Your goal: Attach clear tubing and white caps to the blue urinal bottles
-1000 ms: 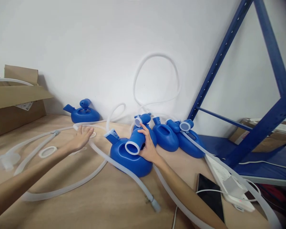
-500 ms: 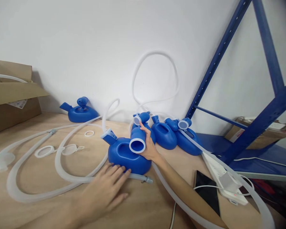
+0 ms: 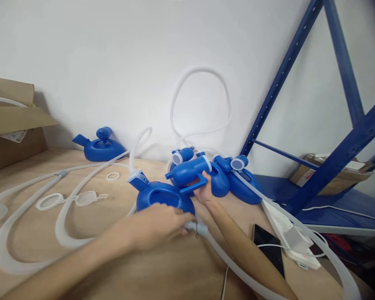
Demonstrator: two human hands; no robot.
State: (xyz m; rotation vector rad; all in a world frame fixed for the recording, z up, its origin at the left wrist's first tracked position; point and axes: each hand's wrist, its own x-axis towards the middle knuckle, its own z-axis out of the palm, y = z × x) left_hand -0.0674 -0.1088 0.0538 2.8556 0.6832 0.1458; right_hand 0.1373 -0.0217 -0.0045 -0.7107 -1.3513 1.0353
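I counted five blue bottles (image 3: 103, 150) on the table (image 3: 162, 275): one far left, one near the middle, three beyond it and rightward, one of these largely hidden. One loose white ring (image 3: 113, 176) lay left. The right hand (image 3: 203, 191) gripped one blue cup (image 3: 187, 171), beyond the middle bottle's right end; its long axis ran nearly level, white-rimmed mouth right, narrow tip left. The left hand (image 3: 162, 223) closed around one hose end (image 3: 197, 228), pointing right.
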